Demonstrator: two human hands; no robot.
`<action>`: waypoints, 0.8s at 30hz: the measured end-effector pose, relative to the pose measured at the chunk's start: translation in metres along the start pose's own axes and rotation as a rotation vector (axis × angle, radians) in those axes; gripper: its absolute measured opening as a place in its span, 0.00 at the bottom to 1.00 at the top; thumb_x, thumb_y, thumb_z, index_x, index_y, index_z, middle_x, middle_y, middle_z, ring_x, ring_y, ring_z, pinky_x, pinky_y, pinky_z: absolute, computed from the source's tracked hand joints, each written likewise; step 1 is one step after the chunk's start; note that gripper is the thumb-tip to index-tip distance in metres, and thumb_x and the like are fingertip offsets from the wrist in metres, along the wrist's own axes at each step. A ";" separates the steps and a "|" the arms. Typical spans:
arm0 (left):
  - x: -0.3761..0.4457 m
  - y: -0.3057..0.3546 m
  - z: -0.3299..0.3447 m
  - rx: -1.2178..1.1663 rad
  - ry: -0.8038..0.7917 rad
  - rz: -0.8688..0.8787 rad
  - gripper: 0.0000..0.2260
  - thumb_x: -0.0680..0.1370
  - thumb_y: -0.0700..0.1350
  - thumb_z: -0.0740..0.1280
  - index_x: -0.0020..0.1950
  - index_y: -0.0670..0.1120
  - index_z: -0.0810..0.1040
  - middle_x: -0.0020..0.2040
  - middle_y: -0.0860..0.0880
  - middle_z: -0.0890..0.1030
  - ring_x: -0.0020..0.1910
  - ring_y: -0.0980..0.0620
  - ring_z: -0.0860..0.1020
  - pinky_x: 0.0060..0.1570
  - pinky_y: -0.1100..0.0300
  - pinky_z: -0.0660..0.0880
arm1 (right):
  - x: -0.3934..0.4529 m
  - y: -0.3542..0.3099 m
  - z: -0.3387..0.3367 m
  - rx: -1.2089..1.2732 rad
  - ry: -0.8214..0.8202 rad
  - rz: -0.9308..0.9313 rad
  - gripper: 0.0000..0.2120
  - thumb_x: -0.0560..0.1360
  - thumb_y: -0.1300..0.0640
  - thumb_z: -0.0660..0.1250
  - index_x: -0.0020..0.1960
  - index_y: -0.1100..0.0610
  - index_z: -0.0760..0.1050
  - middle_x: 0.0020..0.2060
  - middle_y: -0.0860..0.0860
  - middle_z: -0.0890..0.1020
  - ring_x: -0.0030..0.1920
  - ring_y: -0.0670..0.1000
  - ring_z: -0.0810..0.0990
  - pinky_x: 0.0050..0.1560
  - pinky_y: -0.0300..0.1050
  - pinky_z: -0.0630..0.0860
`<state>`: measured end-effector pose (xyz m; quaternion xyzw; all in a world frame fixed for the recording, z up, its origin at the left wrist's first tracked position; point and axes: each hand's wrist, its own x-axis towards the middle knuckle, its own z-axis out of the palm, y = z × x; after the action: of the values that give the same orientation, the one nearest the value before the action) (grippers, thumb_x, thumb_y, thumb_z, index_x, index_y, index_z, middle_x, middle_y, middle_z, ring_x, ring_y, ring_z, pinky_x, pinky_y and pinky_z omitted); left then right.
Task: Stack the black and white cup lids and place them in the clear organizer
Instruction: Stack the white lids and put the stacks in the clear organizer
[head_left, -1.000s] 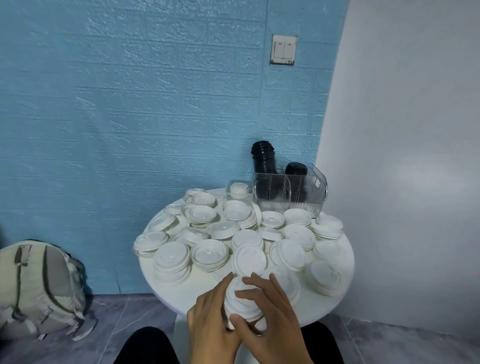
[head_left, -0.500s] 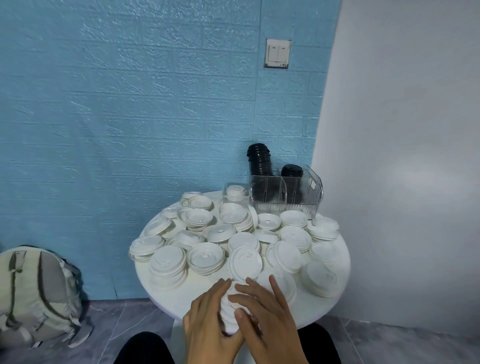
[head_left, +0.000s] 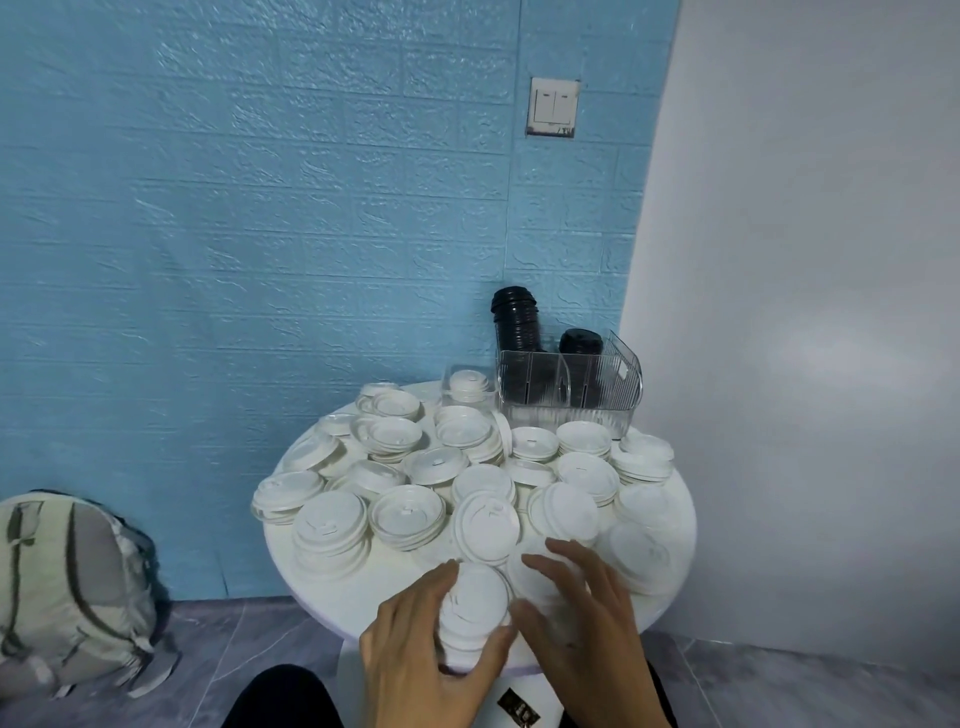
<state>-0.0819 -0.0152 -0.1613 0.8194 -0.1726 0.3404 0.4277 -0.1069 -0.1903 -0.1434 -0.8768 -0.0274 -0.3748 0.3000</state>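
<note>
Left hand (head_left: 415, 644) cups the near white lid stack (head_left: 472, 608) to steady it; right hand (head_left: 582, 618) hovers just right, fingers spread, holding nothing.

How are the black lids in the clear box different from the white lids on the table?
The black lids are dark and stand in two upright stacks inside the clear box. The white lids are pale and lie spread over the round table in many low piles, some tilted. The black lids are already put away; most white lids are not, and the left hand holds one white stack. Both are round cup lids.
</note>
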 end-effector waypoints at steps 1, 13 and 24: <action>-0.001 0.000 0.001 0.017 0.005 -0.004 0.30 0.63 0.68 0.74 0.60 0.55 0.82 0.59 0.62 0.82 0.57 0.58 0.77 0.55 0.62 0.71 | -0.001 0.001 0.001 -0.001 -0.013 0.004 0.18 0.70 0.35 0.67 0.59 0.37 0.76 0.63 0.39 0.77 0.63 0.46 0.75 0.60 0.47 0.71; -0.002 -0.003 0.005 0.075 -0.064 -0.037 0.28 0.60 0.72 0.74 0.56 0.61 0.83 0.60 0.61 0.80 0.58 0.58 0.75 0.54 0.60 0.68 | 0.012 0.000 0.005 0.024 -0.047 0.071 0.11 0.65 0.45 0.74 0.47 0.41 0.80 0.57 0.42 0.81 0.55 0.53 0.82 0.52 0.49 0.80; -0.001 -0.004 -0.004 0.034 -0.023 -0.007 0.30 0.62 0.66 0.74 0.62 0.58 0.79 0.61 0.63 0.80 0.58 0.59 0.75 0.56 0.60 0.72 | 0.019 -0.017 -0.008 0.185 0.049 0.032 0.15 0.69 0.47 0.77 0.53 0.41 0.78 0.57 0.34 0.77 0.59 0.36 0.77 0.55 0.27 0.72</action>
<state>-0.0816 -0.0099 -0.1626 0.8309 -0.1691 0.3324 0.4129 -0.1033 -0.1843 -0.1177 -0.8363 -0.0406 -0.3871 0.3861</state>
